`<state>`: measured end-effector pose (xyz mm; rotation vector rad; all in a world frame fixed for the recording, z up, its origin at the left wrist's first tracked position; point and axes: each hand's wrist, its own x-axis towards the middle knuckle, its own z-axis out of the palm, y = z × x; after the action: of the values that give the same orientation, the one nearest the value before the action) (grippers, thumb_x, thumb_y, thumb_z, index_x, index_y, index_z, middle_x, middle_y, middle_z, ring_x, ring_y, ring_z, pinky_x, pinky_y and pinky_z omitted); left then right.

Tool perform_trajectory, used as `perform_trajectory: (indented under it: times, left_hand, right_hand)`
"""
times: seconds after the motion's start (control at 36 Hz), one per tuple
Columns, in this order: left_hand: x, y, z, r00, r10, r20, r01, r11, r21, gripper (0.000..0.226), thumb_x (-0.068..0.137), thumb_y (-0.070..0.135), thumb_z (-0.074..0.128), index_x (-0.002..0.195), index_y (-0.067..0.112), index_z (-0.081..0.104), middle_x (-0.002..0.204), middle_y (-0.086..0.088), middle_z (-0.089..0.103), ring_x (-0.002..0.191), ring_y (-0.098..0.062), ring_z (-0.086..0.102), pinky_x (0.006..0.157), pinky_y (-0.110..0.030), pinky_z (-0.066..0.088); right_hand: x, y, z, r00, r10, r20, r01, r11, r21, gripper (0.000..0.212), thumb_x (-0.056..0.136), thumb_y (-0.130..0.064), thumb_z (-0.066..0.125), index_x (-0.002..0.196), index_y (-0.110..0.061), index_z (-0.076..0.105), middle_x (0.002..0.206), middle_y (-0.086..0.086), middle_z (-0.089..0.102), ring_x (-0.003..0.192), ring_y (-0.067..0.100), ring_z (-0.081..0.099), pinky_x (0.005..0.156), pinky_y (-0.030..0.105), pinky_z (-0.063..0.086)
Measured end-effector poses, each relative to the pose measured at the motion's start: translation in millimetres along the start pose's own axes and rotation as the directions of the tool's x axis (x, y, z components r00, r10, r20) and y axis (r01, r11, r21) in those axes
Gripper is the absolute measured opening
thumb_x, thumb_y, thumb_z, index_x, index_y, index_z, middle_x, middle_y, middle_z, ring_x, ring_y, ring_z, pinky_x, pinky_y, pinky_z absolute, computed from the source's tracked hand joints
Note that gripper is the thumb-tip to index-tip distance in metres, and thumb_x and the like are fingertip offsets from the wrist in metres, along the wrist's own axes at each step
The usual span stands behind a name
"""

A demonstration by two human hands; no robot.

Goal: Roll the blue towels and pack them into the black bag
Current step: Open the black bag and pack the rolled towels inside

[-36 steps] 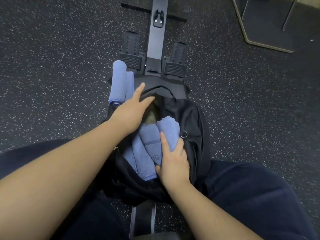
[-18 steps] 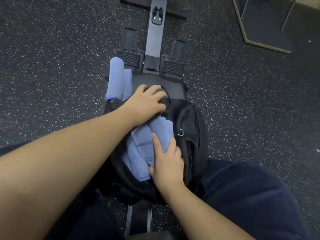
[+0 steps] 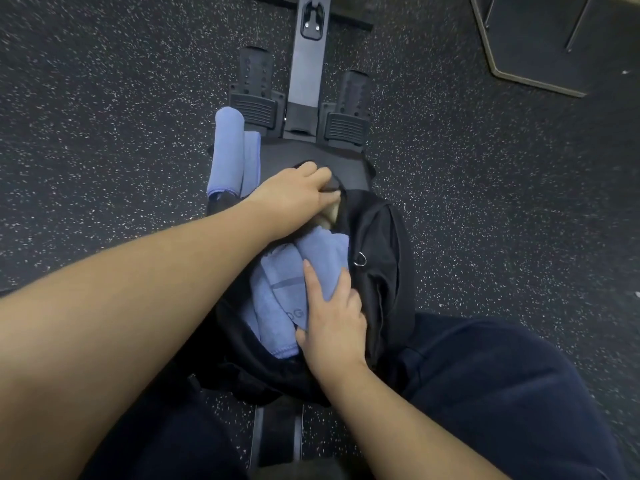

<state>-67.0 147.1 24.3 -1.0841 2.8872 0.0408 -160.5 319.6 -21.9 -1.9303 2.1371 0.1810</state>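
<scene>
- Step in hand, as judged: packing; rolled blue towels (image 3: 298,289) sit in the open mouth of the black bag (image 3: 381,258), which lies across the person's lap and the rowing machine seat (image 3: 349,164); they are only partly sunk, their upper sides plainly showing.
- Left hand (image 3: 294,195): at the far rim of the bag's opening; fingers curled over the black fabric edge, gripping it and holding the mouth apart; a pale lining or item shows just beneath the knuckles, too small to identify.
- Right hand (image 3: 329,323): laid on the rightmost towel in the bag; fingers fairly straight and a little spread, forefinger pointing far, pressing the roll down and toward the bag's right wall; the thumb lies at the roll's near left side; no pinch seen.
- One more rolled towel (image 3: 227,154) waits outside, far left of the bag, beside the left footplate (image 3: 254,98); a second, flatter blue piece lies touching its right side.
- Speckled rubber floor (image 3: 104,116) all around; a metal frame (image 3: 540,81) stands far right.
- Next move, as judged: seat the pressed roll deeper while the rim is held wide; then free a hand to reach far left for the waiting roll; room in the bag looks tight, so the packed rolls need to lie snug side by side first.
</scene>
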Motion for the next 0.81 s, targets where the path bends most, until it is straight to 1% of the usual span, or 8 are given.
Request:
perform_trajectory:
  times: [0.08, 0.14, 0.28, 0.39, 0.47, 0.61, 0.72, 0.81]
  left_hand:
    - [3.5, 4.5, -3.9, 0.988, -0.137, -0.069, 0.127, 0.984, -0.126, 0.072, 0.092, -0.001, 0.042, 0.154, 0.018, 0.011, 0.129, -0.017, 0.035, 0.113, -0.034, 0.035, 0.087, -0.041, 0.040]
    - [4.3, 4.4, -10.1, 0.967, -0.220, -0.130, 0.191, 0.959, -0.208, 0.083, 0.086, -0.010, 0.041, 0.154, 0.019, 0.002, 0.127, -0.018, 0.035, 0.111, -0.034, 0.036, 0.090, -0.044, 0.041]
    - [-16.5, -7.0, -15.3, 0.950, -0.239, -0.201, 0.169, 0.934, -0.315, 0.093, 0.075, -0.018, 0.043, 0.153, 0.026, 0.019, 0.121, -0.018, 0.038, 0.103, -0.032, 0.038, 0.087, -0.045, 0.043]
    - [-52.6, -9.6, -9.9, 0.953, -0.239, -0.188, 0.151, 0.909, -0.389, 0.086, 0.075, -0.016, 0.048, 0.148, 0.028, 0.035, 0.131, -0.020, 0.039, 0.109, -0.031, 0.040, 0.093, -0.040, 0.039]
    - [-87.2, -6.5, -6.8, 0.943, -0.276, -0.184, 0.179, 0.891, -0.416, 0.075, 0.073, -0.011, 0.061, 0.140, 0.022, 0.048, 0.131, -0.022, 0.042, 0.109, -0.031, 0.037, 0.092, -0.050, 0.042]
    - [-139.9, 1.2, -2.0, 0.909, -0.416, 0.041, 0.386, 0.797, -0.464, 0.067, 0.076, 0.011, 0.074, 0.131, 0.042, 0.050, 0.144, -0.016, 0.030, 0.126, -0.043, 0.032, 0.102, -0.061, 0.036]
    - [-161.0, 10.7, -5.4, 0.841, -0.492, 0.223, 0.540, 0.746, -0.390, 0.055, 0.087, 0.029, 0.065, 0.135, 0.050, 0.045, 0.155, -0.001, 0.009, 0.135, -0.027, 0.015, 0.108, -0.050, 0.030]
    - [-157.4, 15.3, 0.8, 0.767, -0.544, 0.341, 0.640, 0.691, -0.335, 0.055, 0.091, 0.038, 0.059, 0.141, 0.047, 0.037, 0.154, 0.000, 0.005, 0.134, -0.028, 0.017, 0.107, -0.047, 0.032]
  right_hand:
    - [1.8, 2.2, -1.7, 0.995, 0.021, 0.100, -0.021, 1.000, 0.002, 0.102, 0.084, -0.046, 0.060, 0.139, -0.043, -0.026, 0.149, 0.017, 0.008, 0.109, 0.028, 0.040, 0.085, 0.037, 0.041]
    - [5.6, 5.4, -3.3, 0.988, 0.053, 0.143, -0.057, 0.998, 0.020, 0.102, 0.085, -0.045, 0.060, 0.143, -0.043, -0.024, 0.148, 0.016, 0.007, 0.111, 0.030, 0.040, 0.087, 0.038, 0.040]
    - [11.6, 9.7, -7.9, 0.971, 0.146, 0.189, -0.174, 0.975, 0.140, 0.099, 0.082, -0.038, 0.061, 0.146, -0.045, -0.013, 0.140, 0.011, 0.016, 0.109, 0.031, 0.043, 0.090, 0.039, 0.040]
    - [16.4, 7.1, -9.4, 0.962, 0.187, 0.201, -0.230, 0.947, 0.223, 0.094, 0.083, -0.038, 0.058, 0.147, -0.045, -0.010, 0.139, 0.011, 0.020, 0.110, 0.034, 0.046, 0.090, 0.037, 0.041]
    - [21.3, 4.6, -9.7, 0.949, 0.216, 0.228, -0.273, 0.927, 0.257, 0.093, 0.083, -0.041, 0.056, 0.146, -0.045, -0.011, 0.143, 0.014, 0.018, 0.111, 0.034, 0.048, 0.091, 0.037, 0.041]
    - [27.4, 1.4, -10.8, 0.938, 0.264, 0.225, -0.326, 0.893, 0.311, 0.090, 0.084, -0.042, 0.055, 0.148, -0.042, -0.008, 0.143, 0.014, 0.025, 0.110, 0.035, 0.052, 0.091, 0.037, 0.043]
    - [28.8, -5.6, -11.5, 0.942, 0.246, 0.231, -0.303, 0.917, 0.258, 0.091, 0.086, -0.045, 0.056, 0.148, -0.042, -0.010, 0.147, 0.014, 0.013, 0.115, 0.035, 0.046, 0.094, 0.040, 0.040]
    - [27.6, -7.7, -10.8, 0.960, 0.150, 0.236, -0.200, 0.958, 0.205, 0.092, 0.087, -0.051, 0.054, 0.148, -0.041, -0.014, 0.152, 0.014, -0.001, 0.126, 0.034, 0.033, 0.099, 0.042, 0.035]
